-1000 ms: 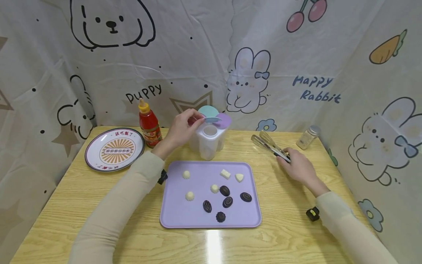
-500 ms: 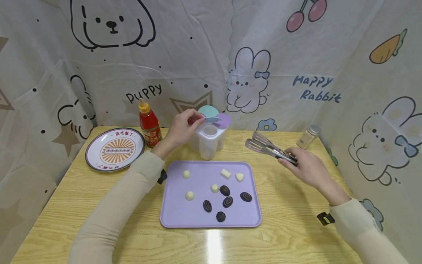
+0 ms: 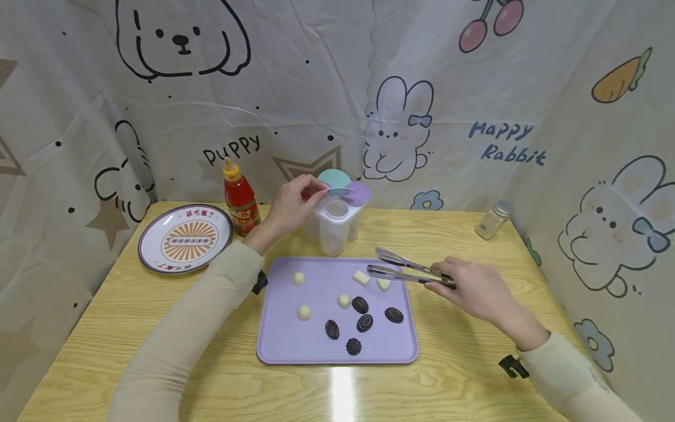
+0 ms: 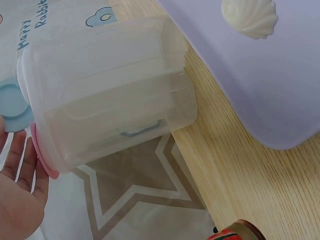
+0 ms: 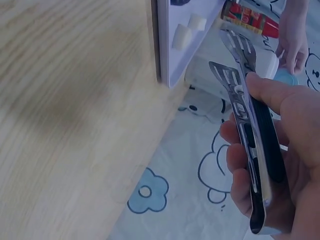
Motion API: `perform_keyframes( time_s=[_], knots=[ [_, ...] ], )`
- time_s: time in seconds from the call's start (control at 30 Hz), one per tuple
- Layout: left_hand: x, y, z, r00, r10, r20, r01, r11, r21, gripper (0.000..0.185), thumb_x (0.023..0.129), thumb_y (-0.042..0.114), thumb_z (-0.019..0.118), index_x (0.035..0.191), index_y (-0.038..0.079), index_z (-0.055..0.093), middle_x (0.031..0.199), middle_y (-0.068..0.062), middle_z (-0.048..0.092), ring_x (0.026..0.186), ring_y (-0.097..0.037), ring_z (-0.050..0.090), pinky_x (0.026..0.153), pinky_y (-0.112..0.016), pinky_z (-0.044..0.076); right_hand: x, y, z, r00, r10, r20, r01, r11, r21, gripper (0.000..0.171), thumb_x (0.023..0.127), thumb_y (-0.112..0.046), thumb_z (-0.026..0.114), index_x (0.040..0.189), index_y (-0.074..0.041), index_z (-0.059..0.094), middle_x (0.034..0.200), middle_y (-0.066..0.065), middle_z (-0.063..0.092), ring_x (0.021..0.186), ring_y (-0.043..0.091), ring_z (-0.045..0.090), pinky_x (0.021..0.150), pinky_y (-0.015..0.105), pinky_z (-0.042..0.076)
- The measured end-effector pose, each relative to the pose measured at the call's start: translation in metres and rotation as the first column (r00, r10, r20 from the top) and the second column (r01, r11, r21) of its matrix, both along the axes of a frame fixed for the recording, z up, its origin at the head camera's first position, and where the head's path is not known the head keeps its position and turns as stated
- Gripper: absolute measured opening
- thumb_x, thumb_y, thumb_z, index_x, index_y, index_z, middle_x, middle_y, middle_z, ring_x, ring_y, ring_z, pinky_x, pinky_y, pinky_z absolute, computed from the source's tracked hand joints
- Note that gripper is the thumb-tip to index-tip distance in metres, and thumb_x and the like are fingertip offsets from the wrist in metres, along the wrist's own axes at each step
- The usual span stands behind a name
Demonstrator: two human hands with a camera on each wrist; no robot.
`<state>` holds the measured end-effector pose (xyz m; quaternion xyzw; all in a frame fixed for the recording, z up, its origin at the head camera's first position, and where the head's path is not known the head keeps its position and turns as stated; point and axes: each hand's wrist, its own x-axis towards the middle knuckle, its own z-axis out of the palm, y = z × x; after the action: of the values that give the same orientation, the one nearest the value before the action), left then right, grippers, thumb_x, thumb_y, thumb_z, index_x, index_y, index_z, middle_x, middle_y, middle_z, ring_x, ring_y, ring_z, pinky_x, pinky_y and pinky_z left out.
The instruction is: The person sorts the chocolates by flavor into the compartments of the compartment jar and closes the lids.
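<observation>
My left hand (image 3: 291,205) pinches the raised light-blue lid flap (image 3: 341,191) of a translucent storage canister (image 3: 333,233), whose round opening below the flap is uncovered. In the left wrist view the fingers also lie beside a pink lid (image 4: 44,155). My right hand (image 3: 477,291) grips metal serving tongs (image 3: 406,277) with black handles, their slotted ends apart with nothing between them. Those ends hover over the right rear of a lilac tray (image 3: 287,346), near a white rectangular chocolate (image 3: 361,278) and a white chocolate (image 3: 383,285) partly covered by the tongs.
Several dark chocolates (image 3: 364,323) and other white chocolates (image 3: 303,313) lie on the tray. Left of the canister stand a red sauce bottle (image 3: 241,202) and a patterned plate (image 3: 184,261). A small lidded jar (image 3: 494,220) stands at the back right, before a printed cloth (image 3: 306,94).
My right hand has lifted the tongs from the table's right rear and brought them forward and left over the tray, their ends spreading. The left hand still holds the lid flap.
</observation>
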<state>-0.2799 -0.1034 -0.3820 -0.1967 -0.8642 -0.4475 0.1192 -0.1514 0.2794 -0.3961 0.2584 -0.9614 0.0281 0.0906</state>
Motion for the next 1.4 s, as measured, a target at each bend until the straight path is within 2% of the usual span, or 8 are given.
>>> perform_keyframes(
  time_s=[0.17, 0.33, 0.57, 0.8, 1.07, 1.4],
  knots=[
    [0.000, 0.000, -0.001, 1.000, 0.000, 0.002, 0.000, 1.000, -0.004, 0.018, 0.105, 0.022, 0.067, 0.115, 0.008, 0.070, 0.111, -0.010, 0.071, 0.094, -0.023, 0.061, 0.083, -0.031, 0.051, 0.002, -0.010, -0.009, 1.000, 0.025, -0.010, -0.025, 1.000, 0.017, 0.032, 0.089, -0.042, 0.083, 0.108, -0.016, 0.080, 0.082, -0.004, 0.069, 0.055, 0.003, 0.043, 0.046, 0.021, 0.030],
    [0.000, 0.000, -0.001, 1.000, 0.000, -0.002, 0.000, 1.000, -0.012, 0.018, 0.104, 0.022, 0.068, 0.115, 0.008, 0.070, 0.110, -0.010, 0.071, 0.094, -0.023, 0.061, 0.083, -0.030, 0.051, 0.003, -0.017, -0.017, 0.998, 0.054, -0.033, -0.053, 0.998, 0.017, 0.031, 0.088, -0.041, 0.084, 0.107, -0.017, 0.081, 0.083, -0.004, 0.072, 0.055, 0.002, 0.043, 0.045, 0.022, 0.032],
    [0.000, 0.001, 0.000, 1.000, -0.001, -0.009, 0.000, 1.000, -0.032, 0.018, 0.105, 0.022, 0.067, 0.114, 0.007, 0.070, 0.110, -0.011, 0.072, 0.095, -0.024, 0.061, 0.084, -0.031, 0.051, 0.001, -0.021, -0.024, 0.999, 0.042, -0.021, -0.042, 0.999, 0.007, 0.029, 0.089, -0.042, 0.084, 0.107, -0.019, 0.082, 0.084, -0.005, 0.073, 0.055, 0.001, 0.044, 0.044, 0.022, 0.032],
    [0.002, 0.000, 0.001, 1.000, 0.003, -0.006, -0.003, 0.999, -0.037, 0.018, 0.105, 0.022, 0.067, 0.114, 0.007, 0.070, 0.110, -0.011, 0.071, 0.095, -0.024, 0.061, 0.084, -0.031, 0.051, 0.000, -0.025, -0.027, 0.999, 0.045, 0.001, -0.045, 0.999, 0.013, 0.026, 0.089, -0.041, 0.084, 0.105, -0.021, 0.082, 0.081, -0.007, 0.070, 0.055, 0.000, 0.043, 0.044, 0.021, 0.031],
    [0.002, 0.000, 0.002, 1.000, 0.006, -0.002, -0.006, 0.999, -0.033, 0.018, 0.105, 0.022, 0.067, 0.115, 0.007, 0.069, 0.111, -0.011, 0.071, 0.096, -0.025, 0.061, 0.086, -0.033, 0.052, -0.003, -0.029, -0.026, 0.997, 0.079, 0.023, -0.079, 0.997, 0.002, 0.015, 0.091, -0.034, 0.083, 0.099, -0.022, 0.081, 0.075, -0.011, 0.061, 0.054, 0.000, 0.038, 0.044, 0.021, 0.029],
    [0.003, 0.001, 0.003, 1.000, 0.012, -0.002, -0.012, 0.999, -0.036, 0.018, 0.105, 0.022, 0.067, 0.115, 0.007, 0.069, 0.112, -0.011, 0.071, 0.097, -0.024, 0.061, 0.087, -0.032, 0.052, -0.004, -0.027, -0.029, 0.995, 0.098, 0.006, -0.097, 0.995, -0.032, 0.019, 0.090, -0.031, 0.083, 0.104, -0.018, 0.083, 0.078, -0.009, 0.066, 0.055, -0.001, 0.039, 0.044, 0.020, 0.030]
  ],
)
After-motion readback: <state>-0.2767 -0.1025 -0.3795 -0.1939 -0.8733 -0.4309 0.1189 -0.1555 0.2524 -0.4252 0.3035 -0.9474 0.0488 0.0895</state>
